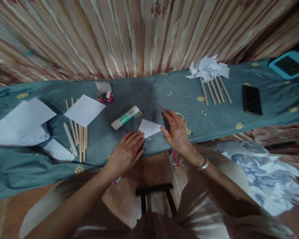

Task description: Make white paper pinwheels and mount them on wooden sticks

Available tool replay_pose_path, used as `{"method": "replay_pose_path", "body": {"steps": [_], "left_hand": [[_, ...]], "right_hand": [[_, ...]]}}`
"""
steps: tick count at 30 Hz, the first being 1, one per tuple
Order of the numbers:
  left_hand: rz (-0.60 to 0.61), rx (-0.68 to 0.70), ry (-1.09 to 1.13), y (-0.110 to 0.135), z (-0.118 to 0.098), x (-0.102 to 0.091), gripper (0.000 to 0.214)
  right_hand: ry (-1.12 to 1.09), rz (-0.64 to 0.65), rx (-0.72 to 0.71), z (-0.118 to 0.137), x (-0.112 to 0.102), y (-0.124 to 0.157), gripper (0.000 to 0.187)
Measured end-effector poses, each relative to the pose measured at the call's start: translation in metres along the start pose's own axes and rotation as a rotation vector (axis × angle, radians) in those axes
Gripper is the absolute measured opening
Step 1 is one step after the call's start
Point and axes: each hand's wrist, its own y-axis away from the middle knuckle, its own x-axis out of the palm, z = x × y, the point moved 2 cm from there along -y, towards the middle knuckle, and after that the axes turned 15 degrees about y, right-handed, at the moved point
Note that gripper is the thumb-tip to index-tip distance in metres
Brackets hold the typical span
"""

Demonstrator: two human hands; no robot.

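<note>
My left hand (127, 151) lies flat and empty beside the folded paper (149, 127). My right hand (177, 132) touches its corner, but I cannot tell its grip. A glue stick (126, 117) lies just behind.

Home craft corner, striped curtain (129, 36) behind cloth-covered table (264, 132), paper pinwheels (208, 68) beyond the hands, tiled floor (129, 196) below
</note>
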Motion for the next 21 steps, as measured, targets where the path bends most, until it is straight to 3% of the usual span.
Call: {"method": "replay_pose_path", "body": {"steps": [5, 12, 21], "left_hand": [[-0.085, 0.045, -0.019, 0.014, 0.004, -0.013, 0.025], [-0.102, 0.028, 0.019, 0.024, 0.004, -0.018, 0.023], [-0.163, -0.055, 0.047, 0.019, 0.009, -0.019, 0.02]], "right_hand": [[0.013, -0.021, -0.004, -0.011, 0.0, 0.0, 0.045], [-0.046, -0.023, -0.021, -0.018, -0.002, -0.002, 0.036], [-0.288, 0.11, -0.131, 0.003, -0.013, -0.011, 0.032]]}}
